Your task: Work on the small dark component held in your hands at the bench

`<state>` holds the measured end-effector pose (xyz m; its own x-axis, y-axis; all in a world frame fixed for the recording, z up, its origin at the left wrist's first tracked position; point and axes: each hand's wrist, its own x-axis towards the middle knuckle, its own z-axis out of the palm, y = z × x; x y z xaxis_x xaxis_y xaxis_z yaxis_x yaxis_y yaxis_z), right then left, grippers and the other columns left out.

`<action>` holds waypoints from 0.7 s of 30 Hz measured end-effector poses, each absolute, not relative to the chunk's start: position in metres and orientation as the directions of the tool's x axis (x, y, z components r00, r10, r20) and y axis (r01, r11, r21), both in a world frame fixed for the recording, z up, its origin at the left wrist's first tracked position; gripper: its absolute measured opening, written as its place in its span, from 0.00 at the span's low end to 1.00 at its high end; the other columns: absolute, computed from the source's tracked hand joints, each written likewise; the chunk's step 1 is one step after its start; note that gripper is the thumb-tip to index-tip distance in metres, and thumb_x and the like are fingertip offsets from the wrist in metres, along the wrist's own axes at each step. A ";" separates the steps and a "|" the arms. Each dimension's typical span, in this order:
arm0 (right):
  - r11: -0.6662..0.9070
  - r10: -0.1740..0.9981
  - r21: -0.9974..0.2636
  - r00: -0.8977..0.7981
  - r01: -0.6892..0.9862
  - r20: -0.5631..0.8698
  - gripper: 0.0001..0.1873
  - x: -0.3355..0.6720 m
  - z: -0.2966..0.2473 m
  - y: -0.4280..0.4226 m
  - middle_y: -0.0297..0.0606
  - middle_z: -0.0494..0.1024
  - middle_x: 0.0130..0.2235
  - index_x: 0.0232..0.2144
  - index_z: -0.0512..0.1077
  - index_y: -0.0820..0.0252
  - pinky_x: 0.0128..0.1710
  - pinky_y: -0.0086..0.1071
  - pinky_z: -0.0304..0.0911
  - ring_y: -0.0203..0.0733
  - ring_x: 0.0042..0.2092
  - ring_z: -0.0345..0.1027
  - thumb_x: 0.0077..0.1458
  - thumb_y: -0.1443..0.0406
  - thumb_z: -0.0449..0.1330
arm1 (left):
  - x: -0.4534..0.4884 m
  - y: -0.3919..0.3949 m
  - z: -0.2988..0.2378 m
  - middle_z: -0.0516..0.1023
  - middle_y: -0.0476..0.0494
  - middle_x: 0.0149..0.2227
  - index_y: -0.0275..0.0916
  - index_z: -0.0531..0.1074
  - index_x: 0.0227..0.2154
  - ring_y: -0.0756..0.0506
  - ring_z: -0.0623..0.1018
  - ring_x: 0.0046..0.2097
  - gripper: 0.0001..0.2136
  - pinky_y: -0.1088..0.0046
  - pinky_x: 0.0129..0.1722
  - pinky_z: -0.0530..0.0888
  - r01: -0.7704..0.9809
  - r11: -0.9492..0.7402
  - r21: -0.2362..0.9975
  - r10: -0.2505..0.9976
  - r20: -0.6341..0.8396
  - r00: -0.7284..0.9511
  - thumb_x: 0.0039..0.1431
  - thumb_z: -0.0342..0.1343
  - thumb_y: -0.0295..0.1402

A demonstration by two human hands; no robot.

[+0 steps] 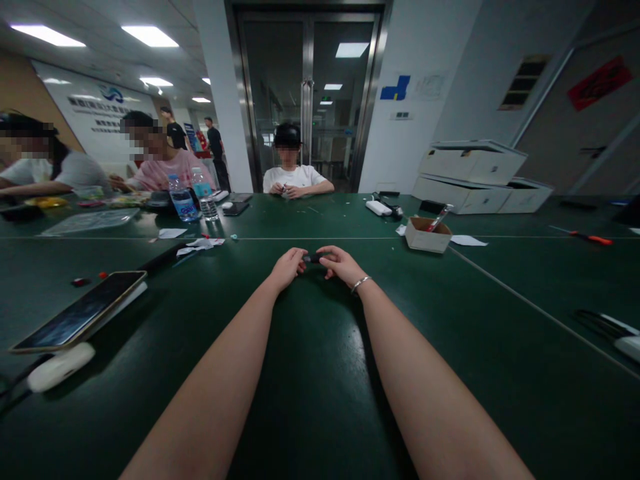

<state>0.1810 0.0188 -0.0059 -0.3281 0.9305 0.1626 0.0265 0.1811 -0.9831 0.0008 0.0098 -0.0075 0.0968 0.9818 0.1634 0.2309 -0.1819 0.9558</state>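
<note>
From where I stand, the person's two hands are nearly together over the green table [310, 387], closed on one small dark object [313, 258] between them. The left hand [289, 268] has its fingertips at one end; the right hand [344, 267], with a silvery bracelet [361, 285] at the wrist, pinches the other. What the piece is, I can't tell; it's too small. Off to the left lies a phone [83, 313], tilted on something white. Right of the hands, farther back, sits a small open box [426, 240] with a pen-like item [441, 217] leaning out. Someone in a white shirt [305, 179] sits opposite.
</note>
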 end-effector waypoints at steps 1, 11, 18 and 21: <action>0.183 0.930 -0.983 -0.330 0.027 0.164 0.13 0.181 -0.006 0.019 0.27 0.71 0.23 0.41 0.68 0.60 0.18 0.22 0.65 0.26 0.17 0.60 0.51 0.70 0.60 | 0.001 0.009 -0.007 0.69 0.49 0.23 0.37 0.71 0.38 0.52 0.68 0.24 0.13 0.77 0.24 0.63 0.241 -0.196 0.950 0.979 0.174 0.110 0.58 0.46 0.38; 0.166 0.934 -0.986 -0.324 0.026 0.149 0.12 0.180 -0.003 0.017 0.27 0.72 0.22 0.39 0.68 0.61 0.17 0.22 0.64 0.26 0.16 0.60 0.50 0.69 0.62 | 0.002 0.005 -0.007 0.72 0.47 0.26 0.37 0.71 0.39 0.51 0.71 0.28 0.12 0.76 0.27 0.66 0.243 -0.251 0.937 0.965 0.221 0.144 0.58 0.47 0.36; 0.097 0.957 -0.991 -0.283 0.096 0.067 0.11 0.179 -0.004 0.021 0.39 0.79 0.26 0.34 0.70 0.65 0.18 0.23 0.64 0.27 0.15 0.60 0.55 0.61 0.58 | 0.001 -0.001 0.000 0.76 0.44 0.32 0.36 0.72 0.32 0.48 0.75 0.35 0.10 0.69 0.38 0.71 0.161 -0.304 0.939 0.952 0.291 0.095 0.46 0.61 0.33; 0.086 0.959 -0.990 -0.279 0.114 0.051 0.13 0.180 -0.003 0.021 0.41 0.78 0.25 0.31 0.70 0.66 0.18 0.23 0.64 0.27 0.15 0.60 0.57 0.59 0.56 | -0.001 -0.002 0.002 0.77 0.43 0.32 0.35 0.72 0.30 0.48 0.76 0.35 0.11 0.66 0.42 0.71 0.115 -0.326 0.938 0.943 0.315 0.109 0.42 0.64 0.33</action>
<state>0.1796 0.0206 -0.0035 -0.2794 0.9588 0.0506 0.1144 0.0856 -0.9897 -0.0007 -0.0016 0.0019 0.1095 0.9429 0.3146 0.1145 -0.3264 0.9383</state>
